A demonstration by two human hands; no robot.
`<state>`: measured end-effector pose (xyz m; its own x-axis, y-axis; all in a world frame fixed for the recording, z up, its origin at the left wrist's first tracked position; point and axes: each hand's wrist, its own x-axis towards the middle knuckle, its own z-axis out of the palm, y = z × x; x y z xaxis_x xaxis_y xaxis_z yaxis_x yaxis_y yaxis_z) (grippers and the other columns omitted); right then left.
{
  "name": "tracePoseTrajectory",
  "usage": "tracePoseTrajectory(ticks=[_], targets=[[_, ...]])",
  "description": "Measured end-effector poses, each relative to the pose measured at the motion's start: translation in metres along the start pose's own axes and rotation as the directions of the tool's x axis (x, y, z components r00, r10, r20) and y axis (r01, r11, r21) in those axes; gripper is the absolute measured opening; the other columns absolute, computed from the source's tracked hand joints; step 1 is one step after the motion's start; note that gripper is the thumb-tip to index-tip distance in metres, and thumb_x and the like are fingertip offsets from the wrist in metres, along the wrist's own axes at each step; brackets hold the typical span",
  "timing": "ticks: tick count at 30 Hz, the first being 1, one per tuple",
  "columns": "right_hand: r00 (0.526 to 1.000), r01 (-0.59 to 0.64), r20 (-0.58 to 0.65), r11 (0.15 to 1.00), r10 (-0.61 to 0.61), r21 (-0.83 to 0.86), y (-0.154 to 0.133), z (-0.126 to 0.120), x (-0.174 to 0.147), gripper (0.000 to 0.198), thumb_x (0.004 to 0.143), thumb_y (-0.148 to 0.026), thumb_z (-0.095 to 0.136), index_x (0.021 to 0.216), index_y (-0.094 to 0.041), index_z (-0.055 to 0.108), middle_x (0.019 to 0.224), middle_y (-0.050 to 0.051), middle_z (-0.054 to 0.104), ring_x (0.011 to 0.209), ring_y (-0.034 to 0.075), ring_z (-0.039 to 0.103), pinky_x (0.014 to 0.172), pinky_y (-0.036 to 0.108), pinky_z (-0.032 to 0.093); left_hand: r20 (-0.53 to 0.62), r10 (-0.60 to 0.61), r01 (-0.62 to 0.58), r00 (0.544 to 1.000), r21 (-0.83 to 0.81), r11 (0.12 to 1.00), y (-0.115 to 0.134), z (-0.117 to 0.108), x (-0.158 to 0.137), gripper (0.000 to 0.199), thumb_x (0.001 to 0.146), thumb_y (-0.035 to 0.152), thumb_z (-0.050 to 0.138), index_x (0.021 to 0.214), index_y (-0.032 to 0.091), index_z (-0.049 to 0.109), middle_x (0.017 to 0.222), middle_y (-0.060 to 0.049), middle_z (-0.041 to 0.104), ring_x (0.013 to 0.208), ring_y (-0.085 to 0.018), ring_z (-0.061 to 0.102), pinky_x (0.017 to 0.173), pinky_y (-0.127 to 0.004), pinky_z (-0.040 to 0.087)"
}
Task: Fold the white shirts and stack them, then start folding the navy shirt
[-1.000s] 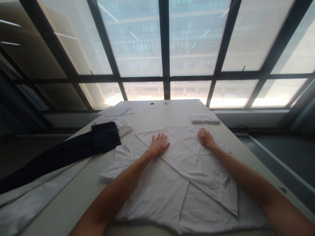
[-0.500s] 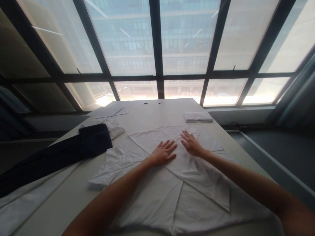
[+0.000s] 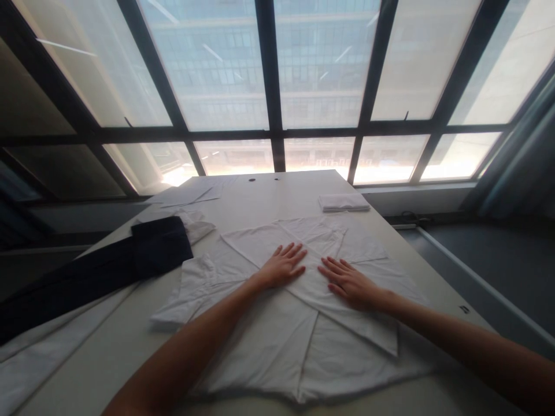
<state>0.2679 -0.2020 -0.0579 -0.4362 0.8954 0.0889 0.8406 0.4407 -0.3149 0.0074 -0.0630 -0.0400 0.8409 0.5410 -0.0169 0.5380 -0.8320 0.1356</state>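
A white garment, perhaps a shirt or coat, lies spread on the white table, with overlapping panels and creases down its middle. My left hand rests flat on its centre, fingers stretched out and slightly apart. Just to the right, my right hand also lies palm down on the cloth, its fingers pointing toward the left hand. Neither hand grips anything. One bunched part of the garment, like a sleeve, sticks out at the left, and a pointed flap lies below the right hand.
Dark navy folded cloth lies on white fabric along the table's left side. Paper sheets sit at the far left, a folded white cloth at the far right. Large windows stand behind the table.
My right hand has slid down toward me over the cloth and now lies flatter. My left hand has stayed about where it was. The view has shifted slightly.
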Motion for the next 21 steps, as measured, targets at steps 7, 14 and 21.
tracePoseTrajectory(ticks=[7,14,21], targets=[[0.997,0.017,-0.072,0.942,0.008,0.334,0.028,-0.013,-0.006,0.053,0.104,-0.054,0.040,0.149,-0.029,0.053,0.161,0.006,0.041,0.151,0.025,0.033,0.124,0.048,0.023,0.034,0.033,-0.033,0.999,-0.005,0.999,0.005,-0.012,-0.001,0.062,0.105,0.053,0.039,0.159,0.022,0.034,0.168,-0.012,0.023,0.155,-0.034,0.018,0.122,-0.058,0.020],[0.882,0.002,-0.387,0.818,0.270,0.575,0.040,-0.021,-0.005,0.041,0.099,-0.043,0.050,0.125,-0.022,0.073,0.128,0.008,0.072,0.124,0.028,0.064,0.112,0.050,0.045,0.028,0.565,-0.550,0.825,-0.193,0.813,0.089,-0.023,-0.011,0.073,0.099,0.054,0.057,0.159,0.021,0.033,0.162,-0.012,0.037,0.151,-0.029,0.032,0.124,-0.043,0.027],[0.821,-0.118,-0.450,0.876,0.351,0.468,0.047,-0.020,-0.004,0.040,0.095,-0.030,0.048,0.126,-0.022,0.072,0.129,0.008,0.072,0.123,0.026,0.064,0.111,0.048,0.046,-0.124,0.725,-0.734,0.678,-0.066,0.676,0.137,0.012,-0.008,0.031,0.106,0.028,0.045,0.130,0.020,0.063,0.141,-0.010,0.063,0.138,-0.023,0.052,0.124,-0.044,0.027]])
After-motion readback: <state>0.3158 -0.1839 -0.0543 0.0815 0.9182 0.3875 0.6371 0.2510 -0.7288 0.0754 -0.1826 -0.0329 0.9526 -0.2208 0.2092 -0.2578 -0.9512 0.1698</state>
